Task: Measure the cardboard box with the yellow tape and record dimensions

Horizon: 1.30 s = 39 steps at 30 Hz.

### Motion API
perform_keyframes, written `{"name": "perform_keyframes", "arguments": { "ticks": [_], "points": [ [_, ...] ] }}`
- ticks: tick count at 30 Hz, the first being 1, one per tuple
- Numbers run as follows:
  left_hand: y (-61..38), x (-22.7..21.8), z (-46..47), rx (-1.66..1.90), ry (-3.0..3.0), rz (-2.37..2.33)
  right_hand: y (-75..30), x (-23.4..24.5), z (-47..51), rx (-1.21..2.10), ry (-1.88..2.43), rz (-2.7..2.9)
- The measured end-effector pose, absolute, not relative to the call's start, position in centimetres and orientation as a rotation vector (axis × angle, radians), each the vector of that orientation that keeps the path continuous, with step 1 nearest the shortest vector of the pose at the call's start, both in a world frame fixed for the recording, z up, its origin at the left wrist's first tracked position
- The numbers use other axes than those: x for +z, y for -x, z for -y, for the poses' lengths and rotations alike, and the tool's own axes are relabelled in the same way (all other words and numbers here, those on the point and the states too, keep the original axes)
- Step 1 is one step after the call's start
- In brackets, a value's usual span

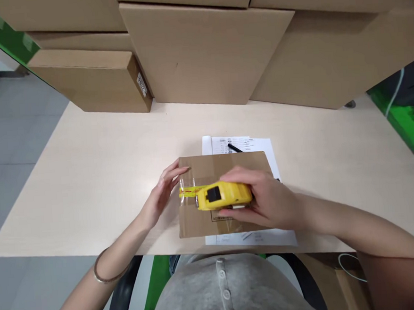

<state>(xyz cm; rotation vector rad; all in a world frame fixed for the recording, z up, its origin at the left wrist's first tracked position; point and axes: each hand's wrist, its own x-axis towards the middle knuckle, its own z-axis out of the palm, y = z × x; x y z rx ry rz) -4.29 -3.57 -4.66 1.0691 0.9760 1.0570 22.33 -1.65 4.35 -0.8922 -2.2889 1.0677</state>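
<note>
The right hand (270, 198) is wrapped around the tape measure (227, 194), above the box (218, 167); the left hand (158, 194) rests loosely, uncurled, at its left edge. Best keep the blade (187, 192) flat and straight, the box steady over the papers (262, 239).

**Cartons (209, 55) line the far edge of the pale table (121, 147)**

At the far left lies a long, low box (85, 88) with a white printed label (141, 85) on its right end. A broad brown panel (314, 67) stands at the right, and more cardboard fills the top of the view. Grey tiled floor (25, 139) shows past the left side. Beyond the right side, a pale cable (395, 92) hangs near a green surface (401, 127). Black chair arms (121, 293) curve below the near edge.
</note>
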Motion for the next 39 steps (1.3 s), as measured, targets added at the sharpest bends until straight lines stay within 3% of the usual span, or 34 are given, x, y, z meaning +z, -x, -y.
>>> {"name": "perform_keyframes", "arguments": {
  "ticks": [7,13,23,32,39],
  "points": [
    [4.7,-4.7,3.6,1.011,-1.075,-1.07,-17.7,4.1,-0.6,0.727,0.684,2.652],
    [5.0,-4.5,3.1,0.969,-1.408,-1.011,-21.5,3.7,0.1,0.848,0.857,2.488],
    [5.5,-6.5,3.0,1.017,-1.373,-0.929,-36.9,4.1,3.1,0.912,1.54,2.028],
    [5.3,-6.6,3.0,1.048,-1.379,-0.931,-36.1,2.1,3.4,0.929,1.38,1.991],
    [5.4,-6.3,2.9,1.039,-1.412,-0.965,-35.3,4.7,3.5,0.856,1.359,2.145]
  ]
}}
